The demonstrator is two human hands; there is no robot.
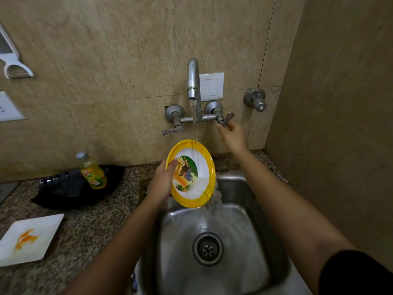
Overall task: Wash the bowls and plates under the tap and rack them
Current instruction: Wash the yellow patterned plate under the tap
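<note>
1. While the left hand [162, 179] clamps the left edge of the yellow-rimmed round plate with a cartoon print [190, 173], thumb curled over the rim and fingers behind, most of the plate's face stays bare to the water.
2. That plate is held above the sink and tilted with its face toward the person. Its upper rim sits under the stream, so the water sheets down the face and spills off the lower right edge.
3. The right hand [231, 133] reaches up to the bent metal lever [227, 119] on the right side of the wall tap. Its fingertips are closed on the lever's lower end, probably to set the flow.
4. The curved steel spout [193, 79] drops a thin water stream [194, 124] straight onto the plate.
5. Below, the stainless steel sink [234, 220] with its round drain [208, 248] catches the runoff.
6. On the speckled stone counter [89, 231] to the left lies a white square plate smeared with orange [29, 237], seemingly awaiting its wash.
7. Nearer the wall, a yellow dish-soap bottle [92, 172] stands on a black tray [70, 188]. That tray may be the rack, though I cannot tell.
</note>
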